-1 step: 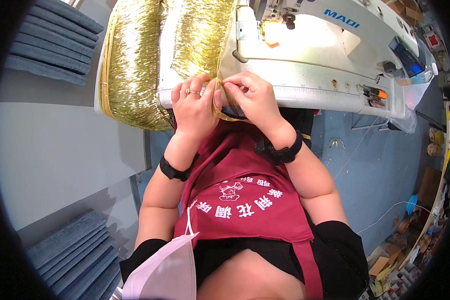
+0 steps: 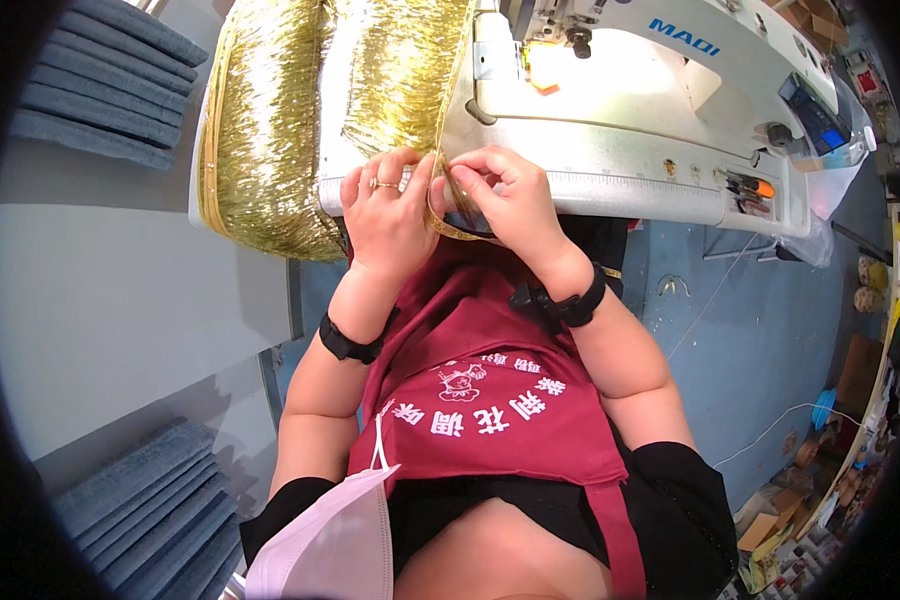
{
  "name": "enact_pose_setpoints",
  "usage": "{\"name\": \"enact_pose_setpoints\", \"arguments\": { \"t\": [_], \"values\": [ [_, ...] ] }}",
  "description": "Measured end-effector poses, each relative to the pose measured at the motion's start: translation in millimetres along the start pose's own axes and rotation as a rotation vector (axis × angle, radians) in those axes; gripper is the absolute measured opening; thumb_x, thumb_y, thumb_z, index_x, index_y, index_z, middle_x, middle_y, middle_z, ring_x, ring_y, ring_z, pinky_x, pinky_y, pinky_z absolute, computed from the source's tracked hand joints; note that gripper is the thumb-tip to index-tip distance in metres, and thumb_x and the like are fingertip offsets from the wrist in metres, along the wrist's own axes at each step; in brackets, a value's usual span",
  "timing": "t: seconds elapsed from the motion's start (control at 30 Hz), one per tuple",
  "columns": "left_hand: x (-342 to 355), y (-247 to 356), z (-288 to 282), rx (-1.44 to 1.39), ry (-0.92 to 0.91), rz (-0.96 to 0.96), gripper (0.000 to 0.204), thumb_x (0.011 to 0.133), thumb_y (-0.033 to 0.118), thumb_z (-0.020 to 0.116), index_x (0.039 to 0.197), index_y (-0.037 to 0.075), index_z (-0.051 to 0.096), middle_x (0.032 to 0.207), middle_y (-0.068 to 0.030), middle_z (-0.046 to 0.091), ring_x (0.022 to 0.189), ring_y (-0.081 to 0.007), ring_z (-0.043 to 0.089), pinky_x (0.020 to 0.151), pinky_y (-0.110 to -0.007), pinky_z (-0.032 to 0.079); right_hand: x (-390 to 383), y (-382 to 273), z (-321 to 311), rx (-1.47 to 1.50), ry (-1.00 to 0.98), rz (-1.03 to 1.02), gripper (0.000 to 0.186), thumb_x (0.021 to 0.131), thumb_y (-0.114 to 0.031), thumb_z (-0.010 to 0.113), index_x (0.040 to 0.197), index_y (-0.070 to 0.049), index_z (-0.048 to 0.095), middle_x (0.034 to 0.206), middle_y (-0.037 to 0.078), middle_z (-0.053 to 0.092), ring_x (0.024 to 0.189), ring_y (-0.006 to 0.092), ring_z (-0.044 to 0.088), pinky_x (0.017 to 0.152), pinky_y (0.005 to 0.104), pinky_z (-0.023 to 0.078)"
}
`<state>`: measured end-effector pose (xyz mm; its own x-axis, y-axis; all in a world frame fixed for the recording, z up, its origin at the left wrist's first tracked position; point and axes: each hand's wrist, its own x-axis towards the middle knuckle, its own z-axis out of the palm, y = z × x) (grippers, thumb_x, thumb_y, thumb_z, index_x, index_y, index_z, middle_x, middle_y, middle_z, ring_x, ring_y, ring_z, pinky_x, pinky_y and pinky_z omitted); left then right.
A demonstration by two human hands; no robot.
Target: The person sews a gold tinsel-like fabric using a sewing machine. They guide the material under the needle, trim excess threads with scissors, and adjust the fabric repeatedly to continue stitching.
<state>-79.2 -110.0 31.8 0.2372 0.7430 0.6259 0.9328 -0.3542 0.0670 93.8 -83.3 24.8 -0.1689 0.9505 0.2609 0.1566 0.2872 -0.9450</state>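
Note:
At the front edge of the sewing machine table, my left hand (image 2: 388, 212) pinches a narrow gold trim (image 2: 452, 233), its fingers bent and a ring on one. Just to its right, my right hand (image 2: 515, 205) is closed in a pinch on thin gold-brown fringe strands (image 2: 460, 190) beside the trim. The trim runs up along the right side of the gold tinsel fringe (image 2: 395, 75) and loops down below my fingers. Another thick gold tinsel bundle (image 2: 265, 130) lies to the left, draping over the table's front edge. My fingertips partly cover the strands.
A white sewing machine (image 2: 745, 75) with a lit work area stands at the right. Tools with an orange handle (image 2: 760, 187) sit in a table recess. Folded blue-grey cloths (image 2: 110, 85) are stacked at upper left, with more cloths (image 2: 150, 505) at lower left.
My right fingers have shifted very slightly right, and more of the strands show between my hands. The gold fringe stays in place.

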Motion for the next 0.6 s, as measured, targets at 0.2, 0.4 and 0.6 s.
{"name": "enact_pose_setpoints", "arguments": {
  "t": [0.2, 0.4, 0.6],
  "values": [
    [1, 3, -13, 0.024, 0.098, 0.041, 0.027, 0.086, 0.023, 0.076, 0.113, 0.022, 0.078, 0.094, 0.0063, 0.061, 0.083, -0.0144, 0.06, 0.083, -0.036, 0.04, -10, 5, 5, 0.51, 0.007, 0.335, 0.026, 0.104, -0.023, 0.068, 0.113, 0.001, 0.072, 0.098, 0.003, 0.075, 0.084, 0.0085, 0.067, 0.076, 0.0248, 0.056],
    [-9, 12, -7, -0.09, 0.137, 0.174, 0.029, 0.079, 0.019, 0.076, 0.108, 0.02, 0.077, 0.093, 0.0085, 0.064, 0.081, -0.0119, 0.061, 0.08, -0.033, 0.041, -13, 12, -4, 0.533, -0.122, 0.439, 0.024, 0.105, -0.023, 0.065, 0.114, -0.002, 0.073, 0.096, 0.0, 0.073, 0.081, 0.0055, 0.065, 0.075, 0.0225, 0.054],
    [-17, 18, 3, -0.158, 0.107, 0.193, 0.027, 0.08, 0.018, 0.075, 0.107, 0.019, 0.077, 0.095, 0.0075, 0.064, 0.085, -0.0132, 0.062, 0.083, -0.034, 0.044, -16, 21, -11, 0.637, -0.122, 0.533, 0.019, 0.104, -0.019, 0.067, 0.11, -0.003, 0.073, 0.091, -0.002, 0.071, 0.075, 0.0042, 0.062, 0.071, 0.0213, 0.052]
  ]
}}
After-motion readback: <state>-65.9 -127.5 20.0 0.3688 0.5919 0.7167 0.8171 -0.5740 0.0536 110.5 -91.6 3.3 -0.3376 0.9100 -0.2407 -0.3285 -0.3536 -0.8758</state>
